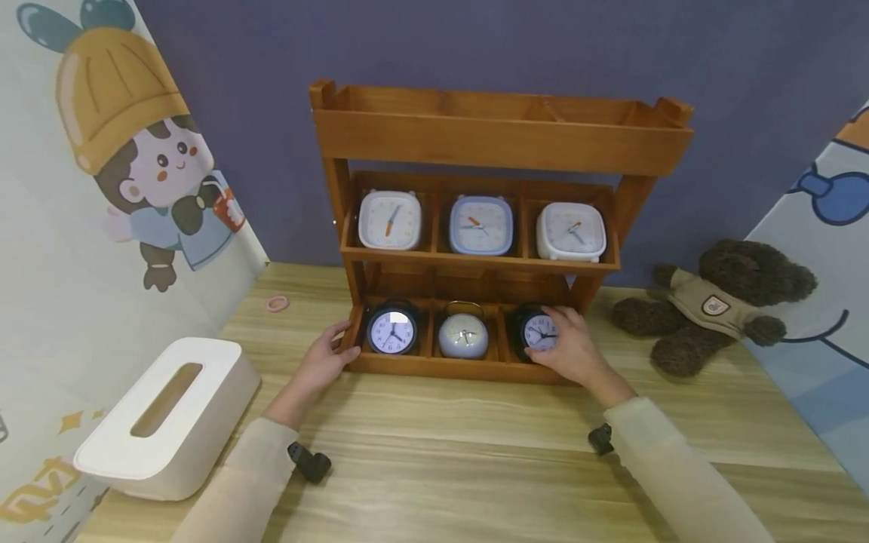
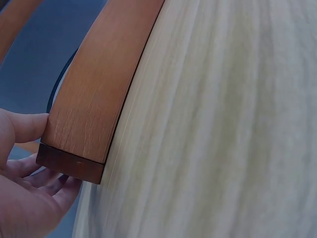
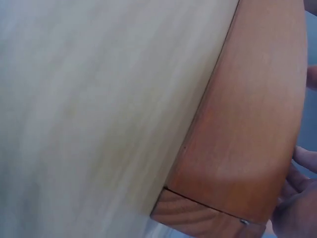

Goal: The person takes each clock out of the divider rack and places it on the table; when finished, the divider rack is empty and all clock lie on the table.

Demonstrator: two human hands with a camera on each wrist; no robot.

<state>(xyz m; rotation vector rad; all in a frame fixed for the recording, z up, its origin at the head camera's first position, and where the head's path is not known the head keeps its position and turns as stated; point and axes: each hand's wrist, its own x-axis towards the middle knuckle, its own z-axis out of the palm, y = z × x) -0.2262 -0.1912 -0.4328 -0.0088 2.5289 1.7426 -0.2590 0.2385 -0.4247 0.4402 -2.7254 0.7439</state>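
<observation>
Sleeve point(image 1: 679, 471) nearest, R hand point(image 1: 577, 347) grips blk clock point(image 1: 538, 332) in btm-R rack bin point(image 1: 532, 372).

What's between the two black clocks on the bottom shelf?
The head view shows a pale round clock there, in the middle compartment, with a wooden divider on either side.

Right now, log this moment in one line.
left grip: holds wooden rack, bottom-left corner | right grip: on rightmost black alarm clock | gray alarm clock: untouched
</observation>
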